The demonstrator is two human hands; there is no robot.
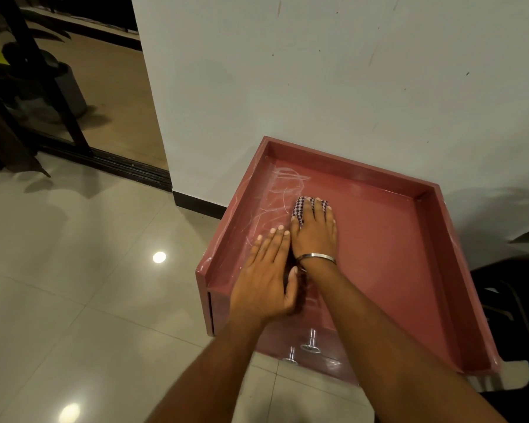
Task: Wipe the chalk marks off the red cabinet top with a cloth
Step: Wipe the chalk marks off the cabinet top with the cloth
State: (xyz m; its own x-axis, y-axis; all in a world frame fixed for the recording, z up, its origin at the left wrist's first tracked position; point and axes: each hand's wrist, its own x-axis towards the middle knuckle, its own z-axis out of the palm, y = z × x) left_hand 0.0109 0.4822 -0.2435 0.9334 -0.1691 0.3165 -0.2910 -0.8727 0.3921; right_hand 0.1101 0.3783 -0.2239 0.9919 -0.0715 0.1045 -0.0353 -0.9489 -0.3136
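Chalk marks (283, 190) streak glossy red cabinet top (388, 239) beside checkered cloth (300, 209).

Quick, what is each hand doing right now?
Left hand: open, straight fingers lying flat on the red cabinet top, holding nothing.
Right hand: open, fingers pressing the checked cloth down.

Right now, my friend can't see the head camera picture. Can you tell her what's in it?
A person's right hand presses a checkered cloth flat on a red cabinet top, beside white chalk marks that remain on its left part. The left hand rests flat next to it. The cabinet stands against a white wall on a tiled floor.
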